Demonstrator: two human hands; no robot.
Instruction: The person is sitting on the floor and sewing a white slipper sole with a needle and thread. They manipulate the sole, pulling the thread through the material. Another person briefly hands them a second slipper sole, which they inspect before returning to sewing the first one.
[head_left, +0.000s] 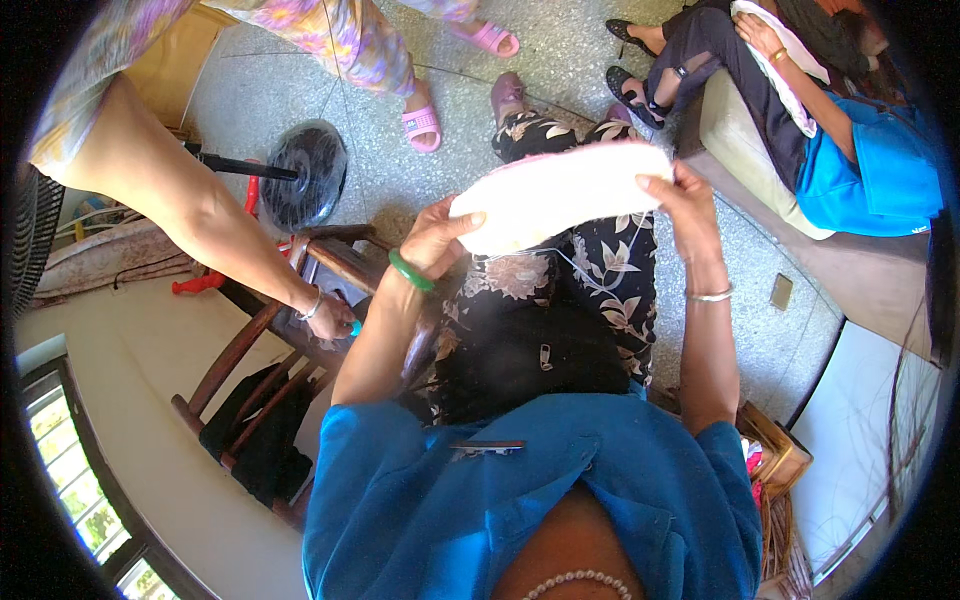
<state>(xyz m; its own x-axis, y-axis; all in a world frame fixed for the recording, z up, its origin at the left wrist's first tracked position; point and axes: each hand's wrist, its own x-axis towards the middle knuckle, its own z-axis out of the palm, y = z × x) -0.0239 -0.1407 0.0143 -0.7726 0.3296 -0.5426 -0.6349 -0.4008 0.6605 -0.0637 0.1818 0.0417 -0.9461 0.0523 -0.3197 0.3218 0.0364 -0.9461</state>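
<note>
A white insole-shaped fabric pad (562, 196) with a pinkish far edge is stretched between my hands above my lap. My left hand (435, 238), with a green bangle on the wrist, pinches its left end, thumb on top. At the right end, my right hand (684, 204) grips the pad between thumb and fingers; a silver bangle circles that wrist. Pale thread (589, 276) hangs below the pad across my floral black trousers (517, 289). A small metal pin or clasp (546, 357) shows on the black cloth at my waist.
Another person's hand (332, 319) holds something turquoise over a wooden chair (247, 352) on the left. Beyond it stands a fan's round black base (306, 174). Someone sits on a sofa (720, 135) at right, white cloth (787, 64) on the lap. A wicker basket (776, 517) is beside me.
</note>
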